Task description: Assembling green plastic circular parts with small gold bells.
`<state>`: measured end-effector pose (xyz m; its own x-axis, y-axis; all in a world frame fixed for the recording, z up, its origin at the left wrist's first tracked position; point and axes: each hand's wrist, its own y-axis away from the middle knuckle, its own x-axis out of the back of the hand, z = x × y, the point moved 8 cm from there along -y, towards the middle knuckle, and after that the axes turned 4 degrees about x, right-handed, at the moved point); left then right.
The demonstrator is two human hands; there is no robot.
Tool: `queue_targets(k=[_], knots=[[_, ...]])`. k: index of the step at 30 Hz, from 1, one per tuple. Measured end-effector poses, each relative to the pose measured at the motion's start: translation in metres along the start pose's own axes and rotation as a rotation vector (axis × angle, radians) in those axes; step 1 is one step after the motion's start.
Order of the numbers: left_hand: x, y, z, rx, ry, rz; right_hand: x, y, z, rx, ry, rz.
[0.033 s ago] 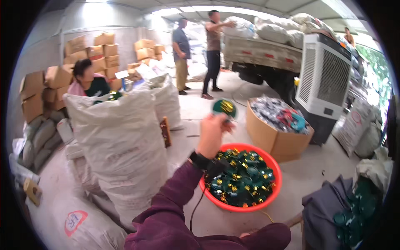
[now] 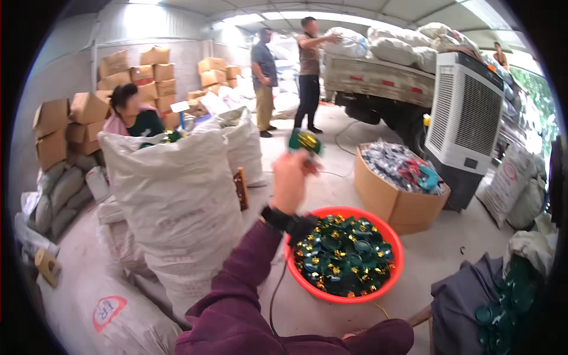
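My left hand [image 2: 290, 180], with a black band on the wrist, is raised in front of me. Its fingers are closed on a dark green round piece with gold on it [image 2: 305, 142], blurred by motion. Below it on the floor stands a red basin [image 2: 398, 248], heaped with green round pieces [image 2: 357, 260] with gold parts. At the bottom edge lies my right sleeve, with only a sliver of my right hand [image 2: 349, 335] visible; its fingers are hidden.
A tall white sack [image 2: 171, 219] stands left, with a co-worker [image 2: 142, 118] behind it. A carton [image 2: 390, 207] of silvery pieces and an air cooler [image 2: 461, 118] are at right. Two people [image 2: 309, 77] stand by a loaded truck [image 2: 378, 77]. Green pieces [image 2: 497, 313] lie by grey cloth.
My left hand has shifted slightly left with the green and gold piece, which has tilted. The whole view has moved a little. My right sleeve stays in place.
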<state>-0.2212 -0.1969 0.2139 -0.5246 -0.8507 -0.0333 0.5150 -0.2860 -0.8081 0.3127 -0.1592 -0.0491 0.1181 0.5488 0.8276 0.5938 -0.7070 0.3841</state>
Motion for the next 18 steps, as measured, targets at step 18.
queue_targets(k=[18], knots=[[-0.221,0.081,-0.039,0.724,0.582,-0.387,0.039,0.054,0.0,0.038,-0.326,0.488]])
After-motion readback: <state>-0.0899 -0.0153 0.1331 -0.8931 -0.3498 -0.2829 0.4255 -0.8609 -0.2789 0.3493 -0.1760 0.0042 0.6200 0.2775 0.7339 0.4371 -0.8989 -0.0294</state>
